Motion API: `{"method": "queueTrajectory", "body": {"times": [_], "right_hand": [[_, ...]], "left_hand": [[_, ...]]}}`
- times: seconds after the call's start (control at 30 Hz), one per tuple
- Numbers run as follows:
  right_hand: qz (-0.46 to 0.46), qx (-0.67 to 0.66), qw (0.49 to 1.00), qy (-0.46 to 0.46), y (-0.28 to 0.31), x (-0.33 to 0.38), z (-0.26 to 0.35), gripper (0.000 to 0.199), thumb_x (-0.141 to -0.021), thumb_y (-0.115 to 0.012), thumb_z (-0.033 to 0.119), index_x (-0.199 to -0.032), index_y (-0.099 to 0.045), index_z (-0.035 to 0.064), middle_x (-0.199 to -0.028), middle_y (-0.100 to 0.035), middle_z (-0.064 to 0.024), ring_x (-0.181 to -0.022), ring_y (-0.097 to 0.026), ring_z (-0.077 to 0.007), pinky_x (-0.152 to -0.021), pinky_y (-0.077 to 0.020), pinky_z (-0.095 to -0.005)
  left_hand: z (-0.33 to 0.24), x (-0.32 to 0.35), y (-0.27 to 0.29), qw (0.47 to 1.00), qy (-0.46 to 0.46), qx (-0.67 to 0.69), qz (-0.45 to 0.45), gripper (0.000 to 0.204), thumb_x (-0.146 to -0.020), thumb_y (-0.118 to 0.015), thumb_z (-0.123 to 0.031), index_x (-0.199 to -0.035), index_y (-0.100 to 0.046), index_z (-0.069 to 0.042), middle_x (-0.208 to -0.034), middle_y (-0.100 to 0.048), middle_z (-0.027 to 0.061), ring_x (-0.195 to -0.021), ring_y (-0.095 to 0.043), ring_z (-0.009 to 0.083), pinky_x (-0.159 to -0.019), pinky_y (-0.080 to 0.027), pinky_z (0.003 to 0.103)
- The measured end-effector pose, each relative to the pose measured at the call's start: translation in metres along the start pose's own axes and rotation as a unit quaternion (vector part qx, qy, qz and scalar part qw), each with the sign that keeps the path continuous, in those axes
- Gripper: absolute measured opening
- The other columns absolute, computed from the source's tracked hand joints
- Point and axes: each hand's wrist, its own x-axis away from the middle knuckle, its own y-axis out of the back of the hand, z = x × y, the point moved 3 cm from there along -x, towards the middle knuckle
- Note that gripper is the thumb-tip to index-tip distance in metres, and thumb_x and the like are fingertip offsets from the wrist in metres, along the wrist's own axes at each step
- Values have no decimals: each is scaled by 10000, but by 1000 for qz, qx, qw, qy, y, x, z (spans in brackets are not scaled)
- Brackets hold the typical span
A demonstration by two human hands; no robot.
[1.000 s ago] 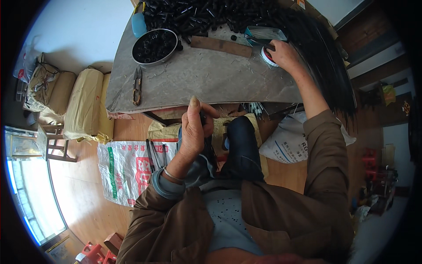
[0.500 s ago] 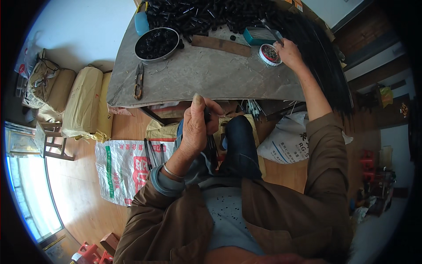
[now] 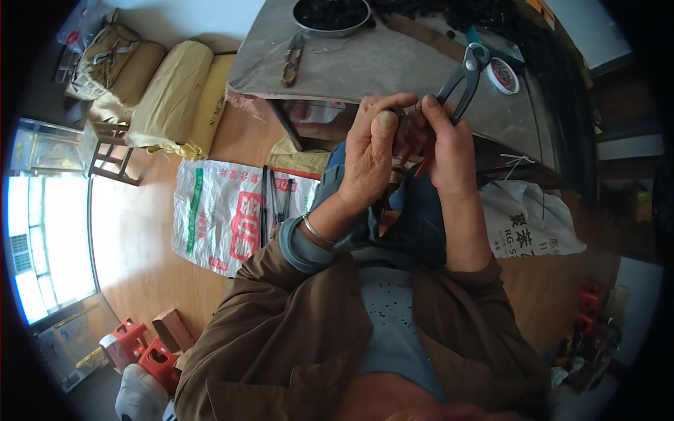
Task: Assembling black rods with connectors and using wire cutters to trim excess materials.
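Note:
Above my lap, just in front of the table's near edge, my two hands are close together. My left hand (image 3: 372,144) is closed around a small black piece (image 3: 399,112), whose rounded end shows beside the thumb; the rest lies hidden in the fingers. In my right hand (image 3: 451,151) is a pair of pliers (image 3: 460,88), dark-jawed with red on the handles. Their grey rounded head points up and away over the table. The right thumb is near the left fingertips; whether it pinches anything small cannot be made out.
On the grey table (image 3: 351,67) are a bowl of black parts (image 3: 333,29), snips (image 3: 292,59), a brown wooden strip (image 3: 425,36), a teal box (image 3: 502,48) and a round white tub of tiny pieces (image 3: 503,76). Sacks (image 3: 172,98) and red stools (image 3: 160,363) stand on the floor.
My right hand has come back from beside the white tub to my left hand, bringing the pliers. The view has shifted, so the table sits higher and further right.

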Motion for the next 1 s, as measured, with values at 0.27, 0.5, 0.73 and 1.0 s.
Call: {"method": "queueTrajectory", "body": {"times": [0.27, 0.5, 0.73, 1.0], "right_hand": [[-69, 194, 967, 147, -34, 7, -13, 236, -922, -649, 261, -838, -583, 50, -673, -534, 32, -595, -480, -41, -516, -385, -220], [-75, 406, 851, 325, -49, 10, -16, 211, -924, -641, 220, -866, -586, 25, -672, -581, -12, -612, -560, -82, -550, -447, -249], [-12, 252, 967, 49, -60, 11, -13, 225, -935, -621, 266, -858, -630, 54, -671, -529, 34, -587, -472, -52, -522, -374, -227], [87, 190, 978, 3, -68, 26, -29, 229, -949, -599, 241, -821, -604, 51, -699, -530, 26, -613, -468, -59, -558, -370, -211]], "left_hand": [[-20, 28, 10, 999, 14, 6, -40, 458, -1025, -420, -357, -1341, -515, -40, -982, -446, 4, -791, -433, 62, -668, -394, 198], [-14, 35, 22, 998, -11, -17, -55, 510, -1024, -408, -390, -1368, -478, -21, -974, -451, -9, -781, -410, 56, -677, -377, 197], [-14, 38, 45, 984, 100, 142, -40, 558, -1027, -338, -457, -1334, -504, -22, -824, -487, -14, -717, -420, 53, -649, -385, 208], [-10, 40, 59, 981, 115, 137, -70, 558, -1014, -342, -483, -1301, -500, -32, -810, -517, -2, -701, -512, 55, -611, -435, 205]]}}
